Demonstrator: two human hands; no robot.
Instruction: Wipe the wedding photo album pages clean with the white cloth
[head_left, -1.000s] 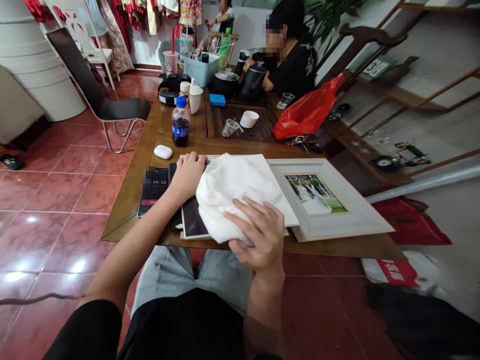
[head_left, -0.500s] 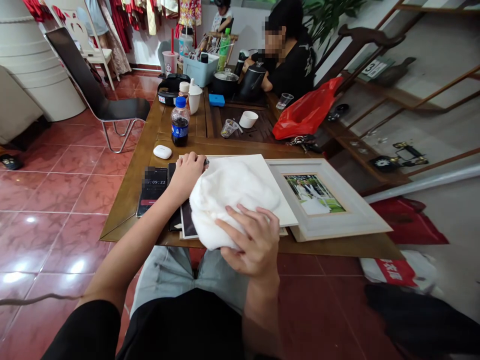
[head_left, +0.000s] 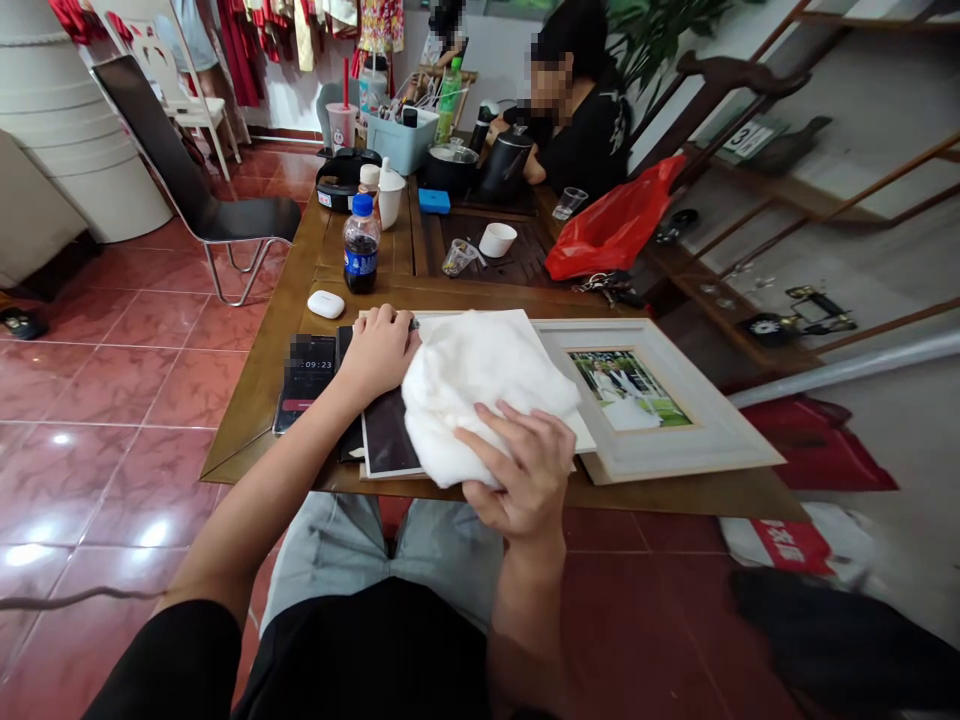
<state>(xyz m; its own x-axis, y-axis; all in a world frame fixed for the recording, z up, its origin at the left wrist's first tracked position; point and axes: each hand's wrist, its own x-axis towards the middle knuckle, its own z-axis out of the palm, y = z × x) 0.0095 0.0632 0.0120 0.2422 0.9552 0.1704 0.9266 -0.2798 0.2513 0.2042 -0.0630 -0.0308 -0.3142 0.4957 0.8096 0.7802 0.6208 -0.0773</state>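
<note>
My right hand (head_left: 525,470) presses a bunched white cloth (head_left: 480,395) onto a flat white board (head_left: 559,400), its fingers spread over the cloth. My left hand (head_left: 377,352) has its fingers curled on the board's far edge. Under the board's near left side lies a dark glossy sheet (head_left: 386,435). To the right, a wide white picture frame (head_left: 731,420) holds a photo of a couple (head_left: 626,390) and lies flat on the wooden table (head_left: 255,415). A phone showing a timer (head_left: 306,370) lies just left of my left wrist.
A white earbud case (head_left: 325,304) and a cola bottle (head_left: 361,245) stand beyond my left hand. Farther along the table are cups, a blue tub and a black kettle (head_left: 506,163). A seated person (head_left: 589,125) is at the far end, beside a red plastic bag (head_left: 615,225).
Since half a second ago, my right hand has slid to the right with the cloth, showing more of the dark sheet. My left hand stays on the board's edge.
</note>
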